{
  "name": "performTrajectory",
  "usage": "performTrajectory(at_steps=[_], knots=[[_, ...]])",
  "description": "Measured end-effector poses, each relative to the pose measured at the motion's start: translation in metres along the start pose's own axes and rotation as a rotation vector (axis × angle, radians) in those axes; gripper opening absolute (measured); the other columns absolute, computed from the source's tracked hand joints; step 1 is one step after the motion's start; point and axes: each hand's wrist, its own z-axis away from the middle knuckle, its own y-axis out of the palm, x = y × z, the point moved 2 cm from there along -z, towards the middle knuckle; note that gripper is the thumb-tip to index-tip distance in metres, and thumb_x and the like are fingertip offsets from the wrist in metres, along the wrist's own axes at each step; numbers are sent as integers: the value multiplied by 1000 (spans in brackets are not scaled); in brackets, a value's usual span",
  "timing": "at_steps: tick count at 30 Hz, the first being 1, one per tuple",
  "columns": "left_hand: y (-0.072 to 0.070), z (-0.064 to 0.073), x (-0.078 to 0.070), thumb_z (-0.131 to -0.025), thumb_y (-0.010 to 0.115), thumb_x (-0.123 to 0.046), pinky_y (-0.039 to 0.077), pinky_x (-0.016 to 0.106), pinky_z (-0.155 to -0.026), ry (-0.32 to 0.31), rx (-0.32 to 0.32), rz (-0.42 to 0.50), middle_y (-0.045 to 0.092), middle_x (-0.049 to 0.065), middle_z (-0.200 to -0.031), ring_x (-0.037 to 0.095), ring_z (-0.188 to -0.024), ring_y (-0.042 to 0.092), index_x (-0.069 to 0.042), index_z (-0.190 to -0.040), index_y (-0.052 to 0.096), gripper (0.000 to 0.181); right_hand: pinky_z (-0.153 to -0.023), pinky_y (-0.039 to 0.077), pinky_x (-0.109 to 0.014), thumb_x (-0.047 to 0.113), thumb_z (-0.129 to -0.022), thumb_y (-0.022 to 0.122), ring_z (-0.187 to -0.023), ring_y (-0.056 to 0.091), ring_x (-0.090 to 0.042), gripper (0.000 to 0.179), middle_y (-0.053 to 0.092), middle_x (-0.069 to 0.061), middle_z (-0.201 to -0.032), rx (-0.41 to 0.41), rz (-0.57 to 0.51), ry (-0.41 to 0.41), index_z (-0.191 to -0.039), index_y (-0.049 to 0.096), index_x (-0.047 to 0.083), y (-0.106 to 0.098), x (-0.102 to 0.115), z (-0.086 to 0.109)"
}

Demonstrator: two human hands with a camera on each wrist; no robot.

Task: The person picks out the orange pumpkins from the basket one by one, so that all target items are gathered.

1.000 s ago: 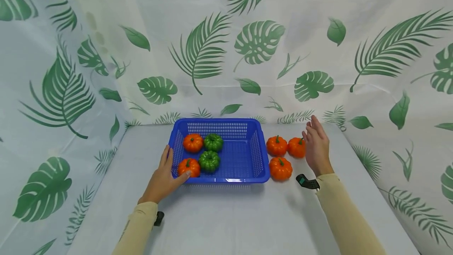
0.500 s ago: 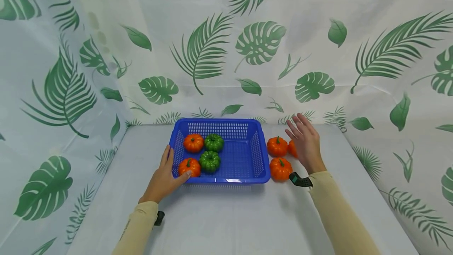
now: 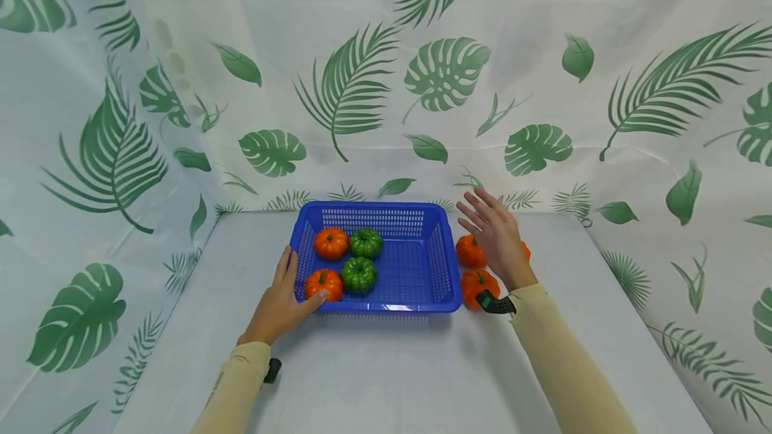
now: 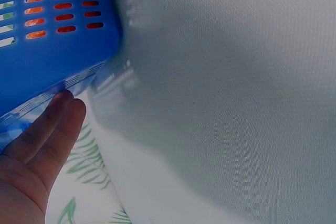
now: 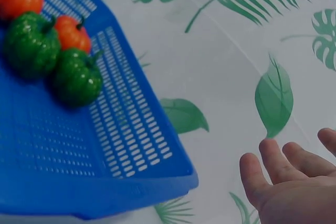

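Observation:
A blue plastic basket [image 3: 386, 307] holds two orange toy pumpkins [image 3: 331, 244] and two green ones [image 3: 365, 244], grouped in its left half. My left hand [image 3: 279, 303] rests at the basket's front left corner, thumb over the front rim; in the left wrist view, straight fingers [image 4: 65, 129] touch its outer side. Right of the basket sit several orange pumpkins: a front one [image 3: 479, 286], a back one [image 3: 469, 251], and one mostly hidden [image 3: 527, 250] behind my right hand [image 3: 499, 240]. That hand hovers above them, fingers extended and spread, holding nothing.
The basket stands on a white-covered table [image 3: 386, 374]. Behind and beside it hang white sheets [image 3: 374, 173] printed with green leaves. Dark bands [image 3: 496, 303] are worn on both wrists.
My right hand has moved left over the loose pumpkins toward the basket, its fingers spreading. The left hand and the basket stay where they were.

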Motion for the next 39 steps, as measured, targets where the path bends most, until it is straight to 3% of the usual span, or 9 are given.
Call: performTrajectory(at_steps=[9, 16, 20, 30, 39], knots=[[0, 0, 0, -93, 72, -67, 45, 68, -108, -10, 7, 10, -4, 12, -180, 57, -137, 52, -2, -171, 10, 119, -122, 35, -52, 22, -116, 48, -149, 44, -43, 57, 41, -20, -166, 77, 51, 21, -167, 33, 3, 26, -7, -6], [-1, 0, 0, -94, 71, -67, 45, 68, -109, -10, 5, 7, -4, 12, -180, 57, -137, 52, -1, -171, 10, 119, -122, 36, -55, 27, -112, 59, -147, 50, -34, 57, 47, -11, -165, 196, 327, 45, -165, 44, 12, 48, -16, -12], [-2, 0, -1, -94, 71, -67, 46, 67, -109, -7, 9, 11, -5, 12, -180, 56, -137, 53, -1, -171, 9, 119, -121, 36, -57, 29, -110, 63, -148, 49, -31, 59, 48, -7, -165, 268, 411, 55, -165, 46, 17, 61, -17, -16], [1, -1, 0, -93, 71, -69, 44, 67, -111, -14, 16, 17, -4, 10, -180, 56, -140, 49, -3, -172, 9, 120, -117, 42, -57, 26, -108, 67, -153, 41, -39, 63, 44, -6, -167, 470, 479, 55, -166, 44, 17, 88, -19, -26], [-2, -1, -4, -91, 71, -71, 45, 68, -109, -37, 30, -2, -7, 7, -180, 56, -138, 51, -4, -172, 7, 123, -120, 39, -53, 24, -106, 70, -152, 43, -30, 67, 41, -4, -169, 616, 590, 59, -167, 42, 18, 112, -33, -30]])
